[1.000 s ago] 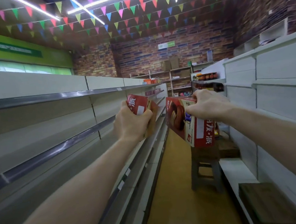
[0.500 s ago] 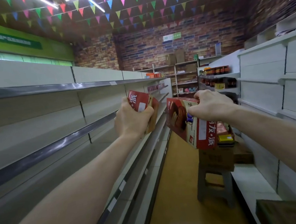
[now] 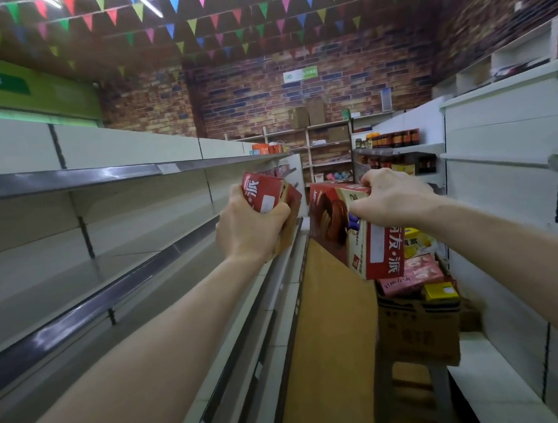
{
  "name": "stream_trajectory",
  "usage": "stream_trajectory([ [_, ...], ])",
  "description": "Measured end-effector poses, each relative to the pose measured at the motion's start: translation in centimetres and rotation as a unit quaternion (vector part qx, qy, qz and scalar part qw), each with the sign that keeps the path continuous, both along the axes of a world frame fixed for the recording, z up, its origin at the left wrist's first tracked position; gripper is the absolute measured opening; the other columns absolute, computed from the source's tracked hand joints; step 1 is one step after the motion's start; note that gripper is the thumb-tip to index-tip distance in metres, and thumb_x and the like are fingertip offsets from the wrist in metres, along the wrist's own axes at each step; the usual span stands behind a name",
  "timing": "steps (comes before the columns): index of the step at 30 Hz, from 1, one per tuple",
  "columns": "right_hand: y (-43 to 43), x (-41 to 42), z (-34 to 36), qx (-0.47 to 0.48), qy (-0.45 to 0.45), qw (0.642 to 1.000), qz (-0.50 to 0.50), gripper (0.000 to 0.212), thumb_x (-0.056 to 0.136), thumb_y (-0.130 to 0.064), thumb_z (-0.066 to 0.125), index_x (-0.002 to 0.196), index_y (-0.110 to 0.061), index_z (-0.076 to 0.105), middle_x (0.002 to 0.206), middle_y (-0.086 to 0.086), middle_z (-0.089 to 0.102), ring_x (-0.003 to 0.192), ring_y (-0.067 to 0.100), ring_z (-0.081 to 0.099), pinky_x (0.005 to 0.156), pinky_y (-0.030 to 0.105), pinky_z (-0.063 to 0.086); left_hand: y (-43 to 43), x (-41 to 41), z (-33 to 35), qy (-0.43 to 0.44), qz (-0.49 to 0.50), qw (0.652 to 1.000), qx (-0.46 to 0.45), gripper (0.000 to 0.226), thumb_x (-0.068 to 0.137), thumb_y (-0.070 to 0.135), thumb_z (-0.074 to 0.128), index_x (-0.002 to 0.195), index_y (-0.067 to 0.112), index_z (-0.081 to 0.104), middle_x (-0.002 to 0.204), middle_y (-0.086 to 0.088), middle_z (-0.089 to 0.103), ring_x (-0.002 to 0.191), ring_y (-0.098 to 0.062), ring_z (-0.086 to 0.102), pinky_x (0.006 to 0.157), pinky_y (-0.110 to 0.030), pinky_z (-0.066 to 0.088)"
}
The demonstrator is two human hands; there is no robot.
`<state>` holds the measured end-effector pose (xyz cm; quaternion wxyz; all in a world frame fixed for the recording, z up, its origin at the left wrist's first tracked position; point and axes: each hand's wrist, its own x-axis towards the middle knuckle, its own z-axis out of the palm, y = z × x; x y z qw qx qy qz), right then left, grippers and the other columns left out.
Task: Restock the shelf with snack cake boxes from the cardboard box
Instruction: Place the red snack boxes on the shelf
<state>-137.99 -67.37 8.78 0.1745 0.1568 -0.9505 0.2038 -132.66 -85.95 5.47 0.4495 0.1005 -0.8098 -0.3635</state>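
Snack cake boxes, two of them, are held up in the aisle, one in each hand. The left box (image 3: 266,195) is largely hidden behind the left hand (image 3: 250,230), whose fingers curl round its near end; only its red top face and a brown side show. The right hand (image 3: 393,196) grips the top edge of the right box (image 3: 355,234), which hangs tilted below the knuckles, its front picture partly covered. Both boxes are beside the front edge of the left shelf (image 3: 158,258), neither touching it. Below the right box stands one cardboard box (image 3: 421,330) on a stool (image 3: 411,400); the packs inside it are too jumbled to count.
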Motion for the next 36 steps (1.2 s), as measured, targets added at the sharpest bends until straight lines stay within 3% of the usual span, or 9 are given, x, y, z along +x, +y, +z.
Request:
stream_trajectory([
  [5, -2.0, -7.0, -0.5, -0.001, -0.009, 1.000, -0.004, 0.039, 0.084, -0.037, 0.055, 0.118, -0.018, 0.049, 0.093, 0.003, 0.063, 0.081, 0.021, 0.062, 0.070, 0.033, 0.052, -2.2, -7.0, -0.7, 0.005, -0.007, 1.000, 0.008, 0.050, 0.079, 0.038, 0.075, 0.117, 0.018, 0.050, 0.099, 0.004, 0.057, 0.088, -0.015, 0.058, 0.073, -0.026, 0.049],
  [10, -3.6, -15.1, -0.9, 0.002, -0.006, 1.000, 0.017, 0.030, 0.083, -0.036, 0.056, 0.107, -0.018, 0.052, 0.086, 0.002, 0.063, 0.078, 0.021, 0.063, 0.076, 0.037, 0.054, -3.8, -14.5, -1.1, 0.003, 0.016, 1.000, 0.004, 0.044, 0.080, 0.038, 0.074, 0.111, 0.021, 0.048, 0.094, 0.007, 0.054, 0.082, -0.011, 0.053, 0.058, -0.015, 0.036],
  [14, -4.6, -23.0, -0.6, 0.003, 0.008, 0.999, 0.044, 0.035, 0.082, -0.037, 0.057, 0.111, -0.018, 0.052, 0.085, 0.002, 0.065, 0.075, 0.019, 0.065, 0.076, 0.039, 0.057, -4.6, -21.8, -0.7, 0.006, 0.050, 0.999, 0.006, 0.046, 0.079, 0.042, 0.073, 0.111, 0.022, 0.047, 0.094, 0.007, 0.055, 0.084, -0.012, 0.055, 0.068, -0.024, 0.044],
  [18, -5.1, -29.8, 0.2, 0.001, 0.012, 0.997, 0.074, 0.038, 0.085, -0.036, 0.057, 0.117, -0.016, 0.056, 0.085, 0.003, 0.067, 0.076, 0.019, 0.066, 0.073, 0.034, 0.056, -5.0, -28.3, 0.0, 0.003, 0.075, 0.997, 0.007, 0.047, 0.079, 0.044, 0.073, 0.111, 0.021, 0.047, 0.092, 0.007, 0.054, 0.083, -0.012, 0.054, 0.063, -0.021, 0.040],
  [21, -5.9, -34.4, 0.4, 0.003, 0.023, 0.995, 0.096, 0.033, 0.085, -0.038, 0.057, 0.111, -0.018, 0.054, 0.084, 0.001, 0.065, 0.074, 0.018, 0.065, 0.073, 0.036, 0.056, -5.7, -32.1, 0.0, 0.015, 0.090, 0.996, 0.016, 0.049, 0.078, 0.043, 0.074, 0.112, 0.020, 0.048, 0.094, 0.006, 0.056, 0.084, -0.013, 0.057, 0.067, -0.024, 0.048],
  [23, -6.6, -36.8, 0.4, 0.003, 0.022, 0.994, 0.111, 0.030, 0.085, -0.037, 0.057, 0.108, -0.020, 0.053, 0.082, 0.001, 0.064, 0.073, 0.018, 0.065, 0.073, 0.038, 0.057, -6.5, -34.1, 0.1, 0.015, 0.104, 0.994, 0.021, 0.047, 0.077, 0.043, 0.074, 0.111, 0.021, 0.048, 0.094, 0.005, 0.058, 0.085, -0.015, 0.059, 0.072, -0.029, 0.050],
  [29, -10.2, -42.4, -0.2, -0.005, 0.013, 0.987, 0.163, 0.034, 0.085, -0.037, 0.058, 0.113, -0.018, 0.051, 0.085, 0.002, 0.065, 0.074, 0.018, 0.067, 0.074, 0.040, 0.058, -10.1, -37.8, 0.2, 0.021, 0.140, 0.989, 0.037, 0.045, 0.080, 0.039, 0.073, 0.114, 0.017, 0.052, 0.097, 0.004, 0.060, 0.085, -0.012, 0.059, 0.062, -0.019, 0.044],
  [32, -12.8, -44.1, -0.4, -0.005, 0.014, 0.981, 0.192, 0.032, 0.086, -0.037, 0.058, 0.112, -0.018, 0.051, 0.087, 0.002, 0.065, 0.076, 0.019, 0.065, 0.072, 0.036, 0.056, -12.4, -38.8, -0.1, 0.026, 0.161, 0.986, 0.035, 0.043, 0.081, 0.038, 0.073, 0.112, 0.017, 0.053, 0.095, 0.004, 0.059, 0.084, -0.011, 0.058, 0.066, -0.021, 0.045],
  [36, -16.8, -45.7, -0.7, -0.001, 0.025, 0.973, 0.228, 0.033, 0.086, -0.037, 0.058, 0.114, -0.020, 0.050, 0.087, 0.001, 0.064, 0.078, 0.019, 0.066, 0.076, 0.039, 0.056, -16.0, -39.6, -0.4, 0.034, 0.189, 0.980, 0.045, 0.039, 0.079, 0.036, 0.073, 0.108, 0.017, 0.055, 0.090, 0.006, 0.060, 0.079, -0.009, 0.059, 0.059, -0.019, 0.043],
])
